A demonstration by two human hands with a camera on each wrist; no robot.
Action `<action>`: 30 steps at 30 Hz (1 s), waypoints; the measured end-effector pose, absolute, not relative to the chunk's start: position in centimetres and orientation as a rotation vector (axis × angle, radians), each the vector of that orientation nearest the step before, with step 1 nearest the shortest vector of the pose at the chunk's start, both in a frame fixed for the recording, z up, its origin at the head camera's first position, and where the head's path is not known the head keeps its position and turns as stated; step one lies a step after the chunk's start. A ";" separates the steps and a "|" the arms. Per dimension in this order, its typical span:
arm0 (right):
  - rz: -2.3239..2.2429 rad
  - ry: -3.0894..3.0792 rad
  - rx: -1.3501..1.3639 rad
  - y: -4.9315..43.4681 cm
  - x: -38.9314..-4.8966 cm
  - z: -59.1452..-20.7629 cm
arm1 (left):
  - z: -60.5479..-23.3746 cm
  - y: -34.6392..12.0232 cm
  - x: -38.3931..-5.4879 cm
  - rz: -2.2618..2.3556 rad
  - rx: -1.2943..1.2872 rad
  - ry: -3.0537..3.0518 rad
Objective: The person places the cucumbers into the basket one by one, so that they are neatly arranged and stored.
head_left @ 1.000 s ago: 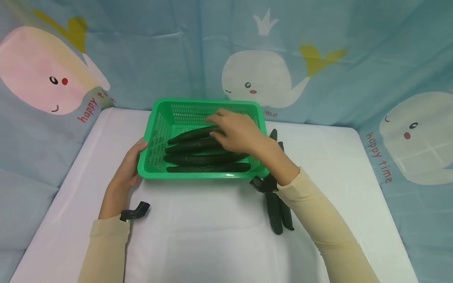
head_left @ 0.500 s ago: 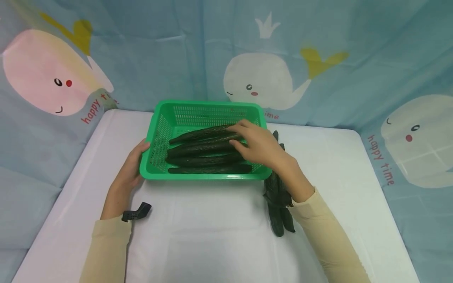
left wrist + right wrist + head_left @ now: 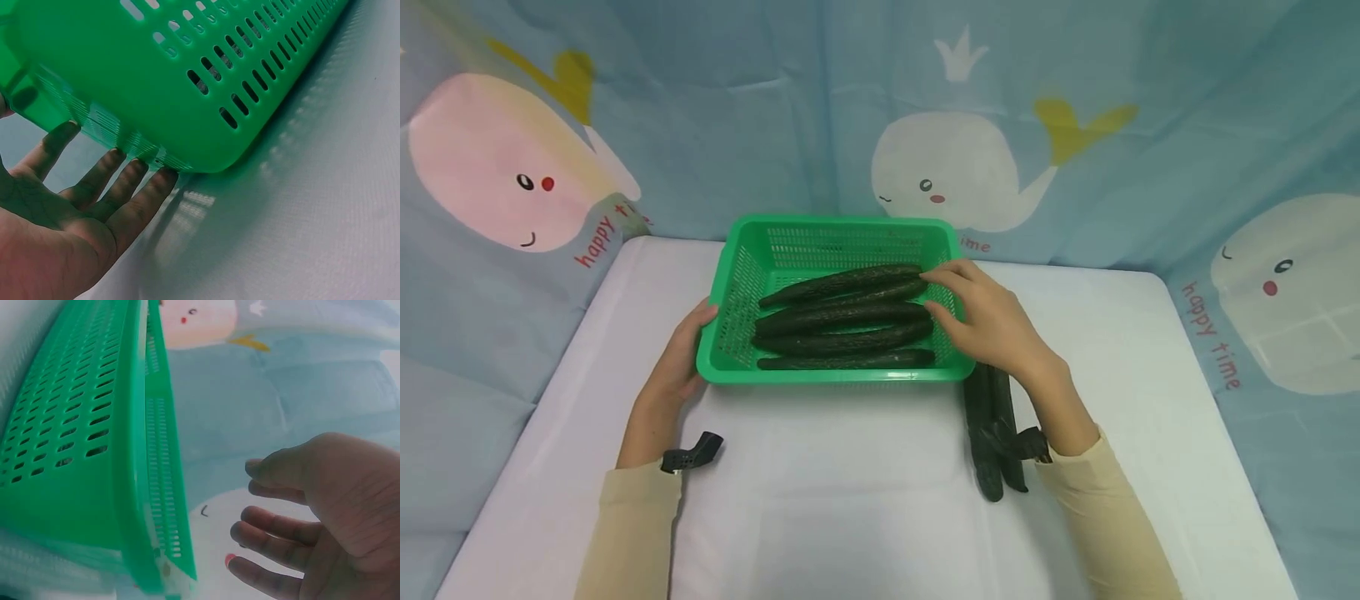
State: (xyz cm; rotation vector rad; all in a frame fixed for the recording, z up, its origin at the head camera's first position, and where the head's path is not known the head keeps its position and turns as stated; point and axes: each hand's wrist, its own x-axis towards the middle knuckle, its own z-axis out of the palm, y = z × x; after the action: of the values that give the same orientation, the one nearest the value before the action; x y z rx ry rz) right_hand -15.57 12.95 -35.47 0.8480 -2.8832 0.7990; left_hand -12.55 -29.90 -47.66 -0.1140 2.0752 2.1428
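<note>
A green slotted plastic basket [image 3: 850, 377] holds several dark green cucumbers [image 3: 842, 317], lying side by side and roughly lengthwise. At its left end is my left hand [image 3: 673, 354]; in the left wrist view the straight fingertips touch the outer wall of the basket [image 3: 106, 81], and only a bit of the thumb shows by the rim. Over the basket's right end hovers my right hand [image 3: 992, 321], fingers loosely bent and holding nothing, as the right wrist view also shows. Two more cucumbers [image 3: 979, 404] lie on the table right of the basket, partly hidden by the right hand and wrist.
A white cloth [image 3: 850, 517] covers the table. Behind and around it hangs a blue curtain [image 3: 775, 125] with whale prints, close to the basket's far side. Black wrist devices sit on the left wrist [image 3: 692, 452] and right wrist [image 3: 1026, 443].
My right hand has drawn back from over the middle of the basket toward its right rim, uncovering the cucumbers' right ends. The left hand and the basket have stayed nearly in place.
</note>
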 end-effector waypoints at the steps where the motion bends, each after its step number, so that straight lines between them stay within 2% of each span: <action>1: 0.803 -2.878 0.839 13.1 -15.5 -35.6 | -47.6 -30.0 -12.6 2.144 -0.113 2.077; 30: 1.052 -2.815 0.420 20.0 -12.3 -40.3 | -47.3 -30.0 -12.5 2.131 -0.101 2.080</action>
State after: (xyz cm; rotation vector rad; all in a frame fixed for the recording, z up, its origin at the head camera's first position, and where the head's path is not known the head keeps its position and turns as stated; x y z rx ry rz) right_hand -12.32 19.99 -40.29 0.4203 -2.8155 1.0523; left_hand -12.47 -29.99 -47.28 -0.1007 2.0801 2.1310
